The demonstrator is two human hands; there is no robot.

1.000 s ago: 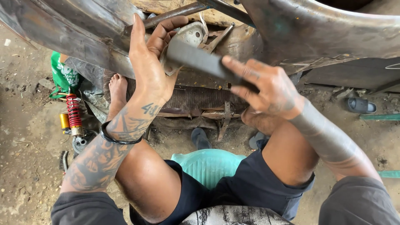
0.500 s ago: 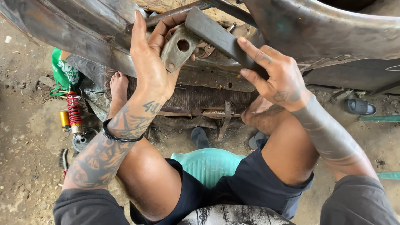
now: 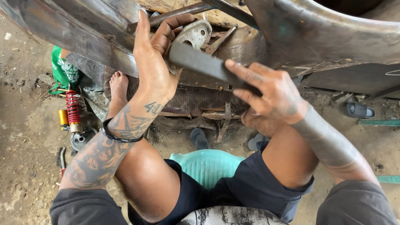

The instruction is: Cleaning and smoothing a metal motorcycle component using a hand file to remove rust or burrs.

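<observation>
Left hand (image 3: 156, 68): gripped the grey metal bracket (image 3: 192, 35), nearer it.
Right hand (image 3: 271, 89): clasped the flat file (image 3: 200, 62).
File axis: ran up-left across the bracket's lower edge.

The floor is bare dusty ground (image 3: 25, 137) in daylight, with a red shock absorber (image 3: 73, 108) near a green bag (image 3: 62, 71) and a dark sandal (image 3: 359, 110).
</observation>
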